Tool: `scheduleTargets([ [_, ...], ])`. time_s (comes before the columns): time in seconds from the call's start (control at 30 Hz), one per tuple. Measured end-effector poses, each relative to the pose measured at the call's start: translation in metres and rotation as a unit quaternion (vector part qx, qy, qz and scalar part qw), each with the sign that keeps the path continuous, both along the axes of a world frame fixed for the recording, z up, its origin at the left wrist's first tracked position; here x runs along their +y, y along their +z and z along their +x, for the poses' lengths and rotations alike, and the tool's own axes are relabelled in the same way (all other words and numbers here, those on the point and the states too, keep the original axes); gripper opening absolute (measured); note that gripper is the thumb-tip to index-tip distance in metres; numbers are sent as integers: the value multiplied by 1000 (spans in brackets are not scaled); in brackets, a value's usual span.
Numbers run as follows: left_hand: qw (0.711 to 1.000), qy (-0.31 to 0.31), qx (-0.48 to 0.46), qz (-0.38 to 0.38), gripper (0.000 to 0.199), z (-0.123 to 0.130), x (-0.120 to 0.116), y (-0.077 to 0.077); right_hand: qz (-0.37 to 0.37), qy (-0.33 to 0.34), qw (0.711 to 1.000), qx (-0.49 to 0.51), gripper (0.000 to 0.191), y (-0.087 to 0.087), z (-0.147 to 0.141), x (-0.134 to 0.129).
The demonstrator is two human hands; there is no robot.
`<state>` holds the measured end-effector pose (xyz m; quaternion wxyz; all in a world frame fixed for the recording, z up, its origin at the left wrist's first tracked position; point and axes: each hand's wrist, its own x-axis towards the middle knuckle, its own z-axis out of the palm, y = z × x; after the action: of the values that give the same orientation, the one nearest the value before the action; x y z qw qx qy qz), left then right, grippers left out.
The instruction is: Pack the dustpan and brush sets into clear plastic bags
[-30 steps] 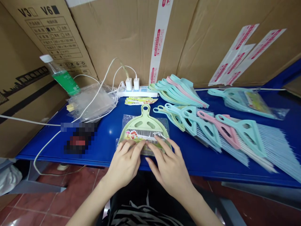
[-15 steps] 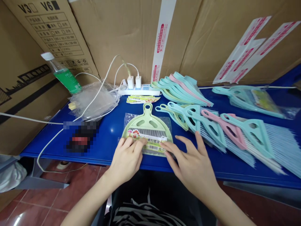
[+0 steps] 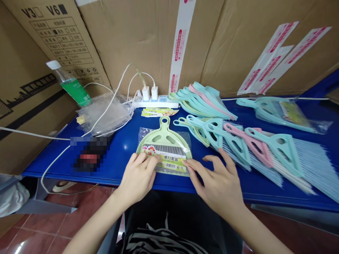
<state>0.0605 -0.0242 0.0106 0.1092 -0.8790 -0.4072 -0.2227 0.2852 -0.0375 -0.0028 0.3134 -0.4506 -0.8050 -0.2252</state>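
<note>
A green dustpan [image 3: 172, 137] lies flat near the table's front edge, handle pointing away, in a clear plastic bag. Over its pan is a printed label [image 3: 169, 160] with a grey-bristled brush partly visible behind it. My left hand [image 3: 140, 174] has its fingers curled on the bag's left lower edge, pinching it. At the right edge of the bag, my right hand [image 3: 217, 180] touches the plastic with thumb and index finger close together, the other fingers spread.
Blue, pink and green brushes [image 3: 246, 141] lie right, dustpans [image 3: 203, 100] stacked behind. A bagged blue dustpan [image 3: 280, 111] is far right. Behind are labels [image 3: 159, 112] and a power strip [image 3: 159, 103]; left are plastic bags [image 3: 103, 111], a bottle [image 3: 75, 91] and a cable [image 3: 57, 158].
My right hand's index finger and thumb have shifted from over the label to the bag's right edge. The whole view has moved slightly.
</note>
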Motion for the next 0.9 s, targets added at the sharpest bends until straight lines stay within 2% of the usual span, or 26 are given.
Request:
scheduleTargets([
  [0.2, 1000, 9, 19, 6, 30, -11, 3, 5, -17, 8, 999, 28, 18, -2, 1, 0],
  [0.43, 998, 24, 20, 58, 29, -13, 0, -1, -45, 29, 996, 77, 19, -5, 2, 0],
  [0.6, 997, 29, -35, 60, 25, -18, -1, -6, -120, 56, 978, 164, 18, -8, 8, 1],
  [0.77, 997, 27, -72, 31, 21, -19, -1, -8, -208, 81, 951, 215, 19, -3, 14, -1],
  [0.9, 995, 23, -94, 25, 21, -18, -1, -8, -233, 85, 933, 259, 18, -1, 15, -2],
])
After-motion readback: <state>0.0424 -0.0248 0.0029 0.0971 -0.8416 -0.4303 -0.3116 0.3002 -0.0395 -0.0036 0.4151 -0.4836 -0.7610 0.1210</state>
